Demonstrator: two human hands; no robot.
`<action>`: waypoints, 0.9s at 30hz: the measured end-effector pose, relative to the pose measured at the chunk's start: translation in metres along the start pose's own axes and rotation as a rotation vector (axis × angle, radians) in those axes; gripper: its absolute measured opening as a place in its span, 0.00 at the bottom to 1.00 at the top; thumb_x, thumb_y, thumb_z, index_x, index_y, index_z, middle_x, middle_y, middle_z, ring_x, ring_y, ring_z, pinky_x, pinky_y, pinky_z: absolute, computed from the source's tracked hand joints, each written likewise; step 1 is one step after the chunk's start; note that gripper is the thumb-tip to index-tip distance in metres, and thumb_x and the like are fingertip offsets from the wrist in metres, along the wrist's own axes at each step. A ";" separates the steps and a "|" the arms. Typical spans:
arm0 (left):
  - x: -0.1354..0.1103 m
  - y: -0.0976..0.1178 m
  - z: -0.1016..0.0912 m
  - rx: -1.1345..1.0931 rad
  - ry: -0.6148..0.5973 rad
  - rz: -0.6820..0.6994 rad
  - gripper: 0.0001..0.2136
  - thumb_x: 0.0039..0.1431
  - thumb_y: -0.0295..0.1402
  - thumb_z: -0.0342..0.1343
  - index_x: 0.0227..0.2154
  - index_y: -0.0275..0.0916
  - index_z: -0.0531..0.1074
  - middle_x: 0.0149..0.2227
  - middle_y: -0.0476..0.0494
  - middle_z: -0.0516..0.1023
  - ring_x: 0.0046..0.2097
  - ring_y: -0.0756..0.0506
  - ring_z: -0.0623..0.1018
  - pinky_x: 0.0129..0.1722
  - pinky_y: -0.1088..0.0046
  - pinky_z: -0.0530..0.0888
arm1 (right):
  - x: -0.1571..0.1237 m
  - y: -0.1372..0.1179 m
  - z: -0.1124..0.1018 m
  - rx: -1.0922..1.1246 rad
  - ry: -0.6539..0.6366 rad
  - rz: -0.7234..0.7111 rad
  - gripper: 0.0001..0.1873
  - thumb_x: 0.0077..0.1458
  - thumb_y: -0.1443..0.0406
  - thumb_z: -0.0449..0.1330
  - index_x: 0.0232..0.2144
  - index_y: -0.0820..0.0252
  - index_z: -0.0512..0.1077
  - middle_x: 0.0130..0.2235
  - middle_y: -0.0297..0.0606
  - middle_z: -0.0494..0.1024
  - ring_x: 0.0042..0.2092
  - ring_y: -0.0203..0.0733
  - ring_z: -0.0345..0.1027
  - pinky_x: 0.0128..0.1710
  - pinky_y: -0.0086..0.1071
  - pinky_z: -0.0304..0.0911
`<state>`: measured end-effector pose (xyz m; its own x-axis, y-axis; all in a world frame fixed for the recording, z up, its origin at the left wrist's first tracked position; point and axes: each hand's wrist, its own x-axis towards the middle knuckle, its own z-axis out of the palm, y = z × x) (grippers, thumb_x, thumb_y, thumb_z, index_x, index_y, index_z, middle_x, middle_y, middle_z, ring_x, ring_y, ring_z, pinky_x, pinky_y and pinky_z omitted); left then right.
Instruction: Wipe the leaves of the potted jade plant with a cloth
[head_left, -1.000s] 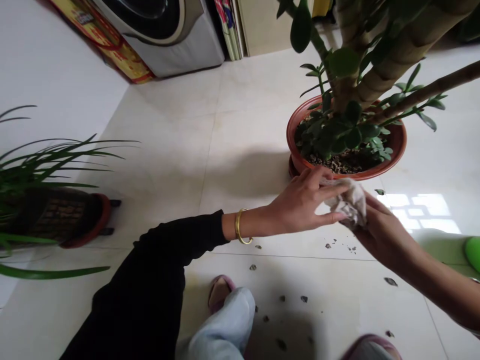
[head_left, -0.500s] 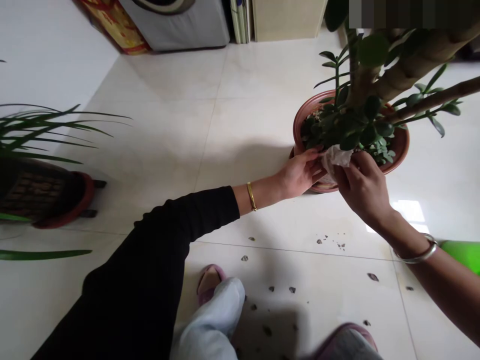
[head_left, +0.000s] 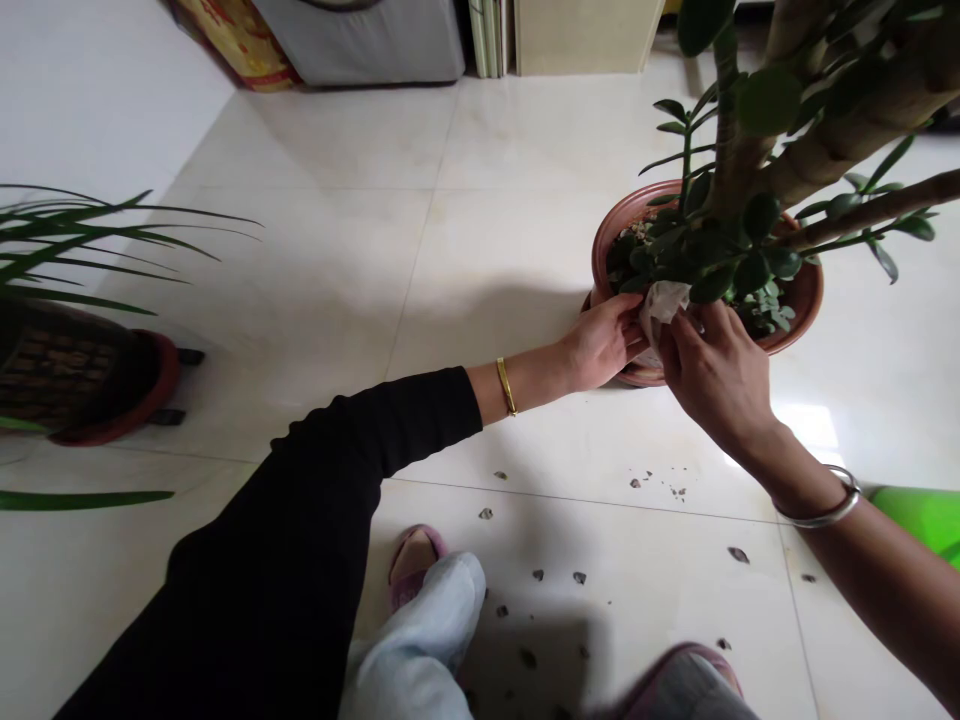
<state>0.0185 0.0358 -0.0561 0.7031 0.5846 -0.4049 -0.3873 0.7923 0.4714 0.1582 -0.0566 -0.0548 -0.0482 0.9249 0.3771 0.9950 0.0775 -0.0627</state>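
A jade plant [head_left: 757, 240] with thick stems stands in a reddish-brown flowerpot [head_left: 806, 300]. My left hand [head_left: 604, 342] is at the pot's near left side, its thumb over the rim and its fingers curled against the outside. A crumpled white tissue [head_left: 666, 300] is pinched in my right hand [head_left: 720, 375], pressed at the near rim just under the leaves. Both hands nearly meet around the tissue, and my right fingertips are partly hidden behind it.
Dark dry leaf bits [head_left: 739, 555] lie scattered on the pale tiled floor [head_left: 322, 260] near my slippers [head_left: 416, 565]. Another potted plant [head_left: 75, 365] with long leaves stands at left. A bright green object [head_left: 919, 515] is at right. A grey covered appliance [head_left: 375, 45] stands behind.
My right hand has shifted slightly left with the tissue, closer to my left hand. My left hand stays at the pot's rim. The whole view has shifted a little.
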 end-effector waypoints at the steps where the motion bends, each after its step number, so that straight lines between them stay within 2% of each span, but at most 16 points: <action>1: 0.002 0.001 0.000 0.030 -0.003 -0.002 0.12 0.69 0.30 0.54 0.28 0.42 0.74 0.27 0.50 0.77 0.33 0.50 0.76 0.43 0.72 0.74 | 0.000 -0.001 -0.001 0.004 -0.014 0.001 0.21 0.73 0.61 0.45 0.53 0.62 0.75 0.53 0.59 0.76 0.48 0.57 0.71 0.36 0.42 0.66; 7: 0.010 0.003 -0.002 0.092 -0.040 -0.051 0.13 0.70 0.33 0.53 0.28 0.42 0.75 0.26 0.49 0.76 0.35 0.47 0.77 0.47 0.68 0.74 | 0.004 -0.002 -0.002 0.010 -0.034 -0.007 0.22 0.74 0.59 0.45 0.53 0.62 0.75 0.53 0.58 0.75 0.48 0.56 0.69 0.38 0.43 0.66; 10: 0.008 0.005 -0.001 0.076 -0.037 -0.060 0.13 0.70 0.34 0.53 0.29 0.42 0.74 0.27 0.49 0.77 0.35 0.47 0.76 0.49 0.68 0.73 | 0.007 -0.003 -0.002 -0.032 -0.059 -0.004 0.23 0.74 0.58 0.44 0.53 0.63 0.75 0.52 0.59 0.75 0.48 0.56 0.68 0.37 0.42 0.64; 13: 0.002 0.008 0.003 0.054 -0.018 -0.057 0.14 0.71 0.33 0.51 0.28 0.42 0.74 0.26 0.48 0.76 0.39 0.46 0.77 0.55 0.64 0.72 | 0.006 -0.004 -0.003 0.013 -0.106 0.037 0.20 0.73 0.61 0.46 0.54 0.62 0.74 0.53 0.59 0.74 0.49 0.56 0.68 0.38 0.43 0.63; 16: -0.003 0.013 0.006 0.039 0.022 -0.056 0.12 0.71 0.33 0.50 0.33 0.41 0.75 0.30 0.47 0.79 0.46 0.44 0.78 0.61 0.61 0.69 | -0.001 -0.003 -0.004 0.045 -0.152 0.088 0.17 0.72 0.64 0.48 0.49 0.60 0.76 0.52 0.54 0.74 0.47 0.53 0.67 0.38 0.41 0.62; 18: -0.005 0.015 0.007 0.037 0.045 -0.058 0.11 0.71 0.34 0.51 0.36 0.40 0.77 0.34 0.46 0.81 0.48 0.45 0.78 0.63 0.62 0.68 | -0.006 -0.001 -0.005 -0.006 -0.157 0.074 0.17 0.72 0.63 0.47 0.46 0.59 0.76 0.48 0.52 0.74 0.44 0.51 0.67 0.36 0.40 0.61; 22: -0.002 0.013 0.005 0.050 0.055 -0.055 0.10 0.70 0.35 0.52 0.36 0.42 0.77 0.35 0.46 0.82 0.50 0.44 0.78 0.63 0.62 0.69 | -0.009 0.001 -0.004 -0.106 -0.116 -0.021 0.20 0.73 0.63 0.45 0.45 0.60 0.76 0.43 0.52 0.74 0.41 0.50 0.66 0.32 0.39 0.59; 27: 0.000 0.010 0.004 0.098 0.031 -0.017 0.09 0.68 0.33 0.53 0.32 0.42 0.75 0.32 0.48 0.79 0.46 0.46 0.79 0.58 0.68 0.72 | 0.002 -0.006 0.001 -0.056 -0.050 -0.072 0.18 0.70 0.67 0.44 0.48 0.61 0.74 0.41 0.52 0.74 0.40 0.50 0.66 0.31 0.39 0.61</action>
<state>0.0171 0.0428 -0.0484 0.6897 0.5775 -0.4369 -0.3145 0.7823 0.5377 0.1525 -0.0545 -0.0550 -0.1229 0.9351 0.3325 0.9920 0.1250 0.0152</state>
